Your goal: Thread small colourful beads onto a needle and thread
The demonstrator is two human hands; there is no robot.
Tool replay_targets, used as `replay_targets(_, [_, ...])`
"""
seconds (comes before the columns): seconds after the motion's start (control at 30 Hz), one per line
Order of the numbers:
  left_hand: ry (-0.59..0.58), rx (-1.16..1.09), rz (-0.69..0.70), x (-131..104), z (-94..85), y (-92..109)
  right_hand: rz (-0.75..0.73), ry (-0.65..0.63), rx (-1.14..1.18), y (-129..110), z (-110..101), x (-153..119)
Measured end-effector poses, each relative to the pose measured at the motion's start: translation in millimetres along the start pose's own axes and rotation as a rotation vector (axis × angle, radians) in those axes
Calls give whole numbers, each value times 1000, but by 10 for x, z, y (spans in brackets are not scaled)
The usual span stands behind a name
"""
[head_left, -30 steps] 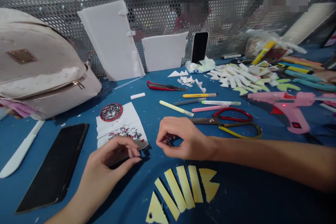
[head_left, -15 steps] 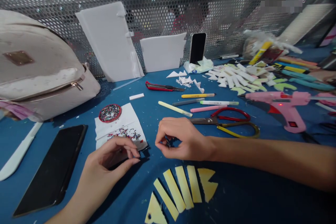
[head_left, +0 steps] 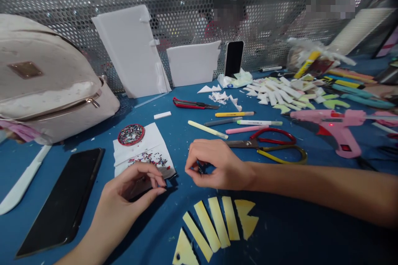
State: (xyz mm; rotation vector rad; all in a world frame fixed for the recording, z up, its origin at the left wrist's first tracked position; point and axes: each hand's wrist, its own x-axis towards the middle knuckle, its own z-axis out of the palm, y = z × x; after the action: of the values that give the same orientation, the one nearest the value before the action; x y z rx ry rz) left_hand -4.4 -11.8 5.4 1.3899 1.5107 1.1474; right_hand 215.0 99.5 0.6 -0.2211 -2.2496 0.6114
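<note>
My left hand rests at the lower edge of a white folded paper, its thumb and fingertips nearly together in a pinch. Whatever they hold is too small to make out. Tiny multicoloured beads lie scattered on that paper, and a round red-rimmed dish full of them stands on its far part. To the right, my right hand is closed in a pinch, with something small and dark partly hidden inside the fingers. Below it lie yellow strips in a fan, between a notched yellow piece and a triangular one with a hole.
Scissors, several markers and a red cutter lie beyond my right hand. A pink glue gun sits at right, near piled foam scraps. At left are a phone, a white knife and a backpack.
Both hands keep practically the same pose and place. The view has shifted very slightly; nothing on the table has visibly moved.
</note>
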Motion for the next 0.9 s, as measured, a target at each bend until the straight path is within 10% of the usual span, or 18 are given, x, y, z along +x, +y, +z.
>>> replay_targets(0.9, [-28, -13, -4, 3, -6, -16, -36, -49, -6, -7, -5, 7])
